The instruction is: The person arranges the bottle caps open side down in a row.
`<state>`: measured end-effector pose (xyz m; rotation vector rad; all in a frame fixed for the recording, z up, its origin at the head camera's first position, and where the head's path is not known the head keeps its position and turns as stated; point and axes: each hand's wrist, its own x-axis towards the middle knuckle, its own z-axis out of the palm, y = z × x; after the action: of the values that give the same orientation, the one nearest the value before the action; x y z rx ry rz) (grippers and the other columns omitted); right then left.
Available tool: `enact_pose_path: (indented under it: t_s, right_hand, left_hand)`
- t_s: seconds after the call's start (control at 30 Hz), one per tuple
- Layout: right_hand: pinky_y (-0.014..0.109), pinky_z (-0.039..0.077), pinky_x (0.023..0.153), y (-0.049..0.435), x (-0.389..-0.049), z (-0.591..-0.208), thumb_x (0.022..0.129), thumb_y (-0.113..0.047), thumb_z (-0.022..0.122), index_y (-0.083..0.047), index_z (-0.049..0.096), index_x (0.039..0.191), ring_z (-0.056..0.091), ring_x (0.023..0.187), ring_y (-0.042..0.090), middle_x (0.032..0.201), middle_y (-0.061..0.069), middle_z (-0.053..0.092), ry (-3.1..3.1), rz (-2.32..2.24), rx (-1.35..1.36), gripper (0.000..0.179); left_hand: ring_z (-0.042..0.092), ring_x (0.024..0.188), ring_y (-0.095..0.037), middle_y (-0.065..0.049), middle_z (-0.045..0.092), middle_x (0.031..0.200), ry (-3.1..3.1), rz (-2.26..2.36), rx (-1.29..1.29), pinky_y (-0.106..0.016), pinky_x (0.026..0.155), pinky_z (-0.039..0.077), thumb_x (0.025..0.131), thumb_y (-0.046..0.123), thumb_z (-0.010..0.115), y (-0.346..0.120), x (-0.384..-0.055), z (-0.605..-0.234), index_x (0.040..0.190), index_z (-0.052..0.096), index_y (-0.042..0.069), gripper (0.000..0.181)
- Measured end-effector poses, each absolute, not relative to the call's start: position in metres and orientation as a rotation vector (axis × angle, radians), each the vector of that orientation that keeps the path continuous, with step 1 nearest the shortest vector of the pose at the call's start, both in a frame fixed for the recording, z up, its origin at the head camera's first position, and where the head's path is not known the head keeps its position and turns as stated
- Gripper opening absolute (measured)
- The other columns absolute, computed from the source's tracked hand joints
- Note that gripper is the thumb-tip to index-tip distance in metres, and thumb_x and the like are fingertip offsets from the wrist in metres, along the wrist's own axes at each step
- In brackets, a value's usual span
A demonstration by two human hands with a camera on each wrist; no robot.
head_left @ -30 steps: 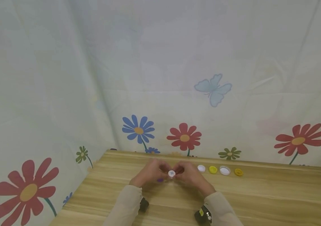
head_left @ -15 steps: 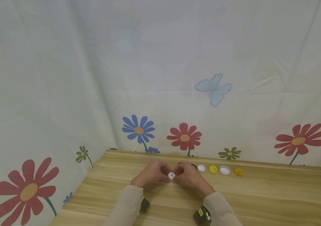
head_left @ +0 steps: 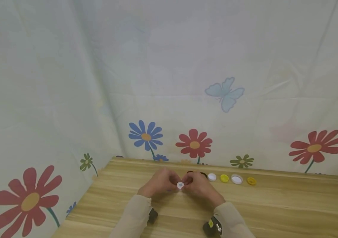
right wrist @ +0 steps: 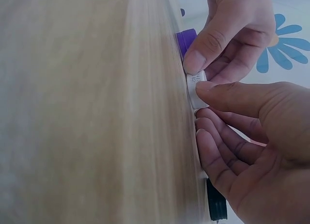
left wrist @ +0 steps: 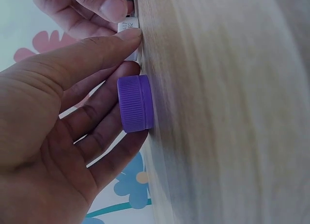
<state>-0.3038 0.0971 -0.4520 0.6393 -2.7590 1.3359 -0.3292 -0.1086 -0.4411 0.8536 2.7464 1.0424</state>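
Observation:
Both hands meet at a small white bottle cap, low at the wooden tabletop. The left hand pinches its near side, thumb on the printed side wall of the cap. From the other side the right hand pinches it, thumb tip on the wall and the other fingers curled below. A ribbed purple bottle cap stands on the table beside the left hand's fingers, which partly hide it in the head view. A dark cap shows past the right hand's fingers in the right wrist view.
Along the back of the table, right of the hands, sit a white cap, a yellow cap, a larger white lid with a clear rim and an orange-yellow cap. A flower-printed curtain rises behind.
Both hands have brought the white cap slightly down toward the tabletop and still hold it. The purple cap is now more hidden by the left hand; dark caps have come into view behind the right.

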Motion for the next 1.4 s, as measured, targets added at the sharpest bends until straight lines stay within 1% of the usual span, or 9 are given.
enact_pose_path:
  t_s: [0.23, 0.33, 0.57, 0.8, 0.97, 1.07, 1.17, 1.27, 1.4]
  right_hand:
    - [0.034, 0.056, 0.077, 0.095, -0.303, -0.452, 0.088, -0.004, 0.084, -0.007, 0.075, 0.098, 0.061, 0.081, 0.016, 0.088, -0.002, 0.068, -2.763, 1.329, 0.641, 0.014]
    - [0.033, 0.055, 0.076, 0.095, -0.302, -0.452, 0.087, -0.004, 0.085, -0.007, 0.075, 0.097, 0.060, 0.081, 0.015, 0.088, -0.002, 0.068, -2.761, 1.339, 0.648, 0.015]
    - [0.032, 0.055, 0.077, 0.096, -0.304, -0.449, 0.085, -0.002, 0.086, -0.005, 0.075, 0.096, 0.061, 0.081, 0.015, 0.088, 0.001, 0.070, -2.746, 1.342, 0.661, 0.016]
    - [0.036, 0.055, 0.082, 0.097, -0.305, -0.446, 0.088, -0.004, 0.086, -0.005, 0.075, 0.101, 0.062, 0.085, 0.016, 0.091, 0.000, 0.070, -2.790, 1.380, 0.629, 0.017]
    - [0.041, 0.057, 0.085, 0.100, -0.305, -0.443, 0.088, -0.001, 0.083, -0.002, 0.074, 0.107, 0.065, 0.088, 0.018, 0.094, 0.004, 0.072, -2.769, 1.387, 0.624, 0.021]
    - [0.041, 0.058, 0.087, 0.101, -0.306, -0.441, 0.089, -0.004, 0.083, -0.003, 0.074, 0.109, 0.065, 0.090, 0.018, 0.097, 0.003, 0.072, -2.773, 1.389, 0.562, 0.022]
    - [0.040, 0.059, 0.087, 0.103, -0.309, -0.441, 0.090, -0.006, 0.084, -0.004, 0.075, 0.111, 0.066, 0.093, 0.018, 0.100, 0.003, 0.072, -2.755, 1.402, 0.510, 0.022]
    - [0.039, 0.059, 0.087, 0.106, -0.312, -0.439, 0.091, -0.003, 0.083, -0.002, 0.075, 0.111, 0.069, 0.094, 0.019, 0.100, 0.005, 0.074, -2.700, 1.417, 0.508, 0.022]
    - [0.039, 0.059, 0.087, 0.110, -0.313, -0.437, 0.092, 0.000, 0.081, 0.000, 0.073, 0.112, 0.071, 0.094, 0.021, 0.100, 0.007, 0.075, -2.628, 1.435, 0.508, 0.022]
  left_hand:
    - [0.067, 0.081, -0.009, 0.007, 0.076, 0.087, 2.771, 0.998, 0.852, -0.031, 0.080, 0.058, 0.083, 0.005, 0.090, -0.110, -0.330, -0.440, 0.097, 0.083, 0.010, 0.016]
    - [0.068, 0.082, -0.009, 0.007, 0.076, 0.088, 2.765, 1.005, 0.849, -0.033, 0.081, 0.058, 0.084, 0.006, 0.090, -0.111, -0.329, -0.440, 0.097, 0.083, 0.010, 0.016]
    - [0.069, 0.085, -0.009, 0.009, 0.077, 0.088, 2.763, 1.008, 0.822, -0.033, 0.085, 0.058, 0.086, 0.011, 0.090, -0.112, -0.329, -0.441, 0.097, 0.084, 0.013, 0.014]
    - [0.068, 0.083, -0.009, 0.009, 0.076, 0.088, 2.717, 1.067, 0.803, -0.029, 0.078, 0.058, 0.086, 0.015, 0.091, -0.113, -0.331, -0.443, 0.098, 0.083, 0.013, 0.015]
    - [0.067, 0.080, -0.011, 0.009, 0.076, 0.090, 2.668, 1.125, 0.776, -0.031, 0.076, 0.057, 0.089, 0.017, 0.087, -0.114, -0.333, -0.441, 0.103, 0.082, 0.011, 0.016]
    - [0.068, 0.082, -0.012, 0.007, 0.076, 0.094, 2.655, 1.158, 0.747, -0.033, 0.080, 0.058, 0.092, 0.019, 0.085, -0.114, -0.335, -0.439, 0.107, 0.081, 0.010, 0.018]
    - [0.069, 0.089, -0.013, 0.005, 0.077, 0.099, 2.669, 1.179, 0.736, -0.036, 0.086, 0.058, 0.094, 0.020, 0.083, -0.112, -0.337, -0.438, 0.109, 0.080, 0.009, 0.019]
    - [0.070, 0.097, -0.015, 0.002, 0.077, 0.103, 2.707, 1.192, 0.746, -0.039, 0.091, 0.057, 0.094, 0.019, 0.082, -0.110, -0.340, -0.438, 0.111, 0.080, 0.008, 0.021]
    - [0.071, 0.101, -0.019, -0.002, 0.077, 0.106, 2.752, 1.217, 0.754, -0.041, 0.093, 0.057, 0.094, 0.019, 0.081, -0.107, -0.344, -0.439, 0.114, 0.079, 0.006, 0.024]
